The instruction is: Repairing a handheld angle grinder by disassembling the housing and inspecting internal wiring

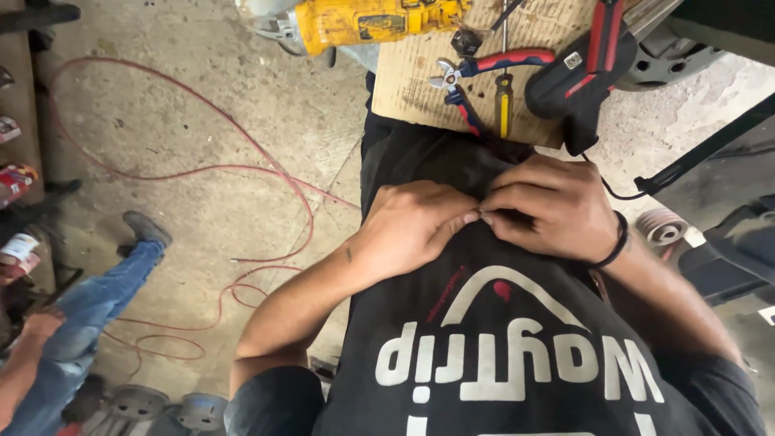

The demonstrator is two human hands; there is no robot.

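Closest to the lens is the black shirt [517,355] with white print, directly below both hands.

1. Left hand [412,226]: fingers curled narrow, thumb and forefinger closed in a pinch at the centre line.
2. Right hand [557,206]: same narrow pinch, its fingertips touching those of the left hand. A black band sits on the wrist.
3. Small part [482,215]: held between the two pinches, just above the shirt. It is almost fully hidden by my fingertips; I cannot tell what it is.

Step in hand, by my judgement: fine two-handed fingertip work on the small part. Any further move calls for a steady pinch on both sides and little force.

Surroundings, left to right:
- Far left of the left hand: a co-worker's leg in blue jeans [97,299] on the concrete floor.
- Left of the left hand: loose red wire [242,169] looped across the floor.
- Beyond the left hand: a yellow power tool [363,23].
- Beyond both hands: a cardboard sheet [420,89] carrying pliers [476,73] and a yellow-handled screwdriver [504,97].
- Beyond the right hand: a black and red tool [581,73], its black cable [613,190] trailing just beside my right wrist.

Obstruction: the cable is the nearest snag.
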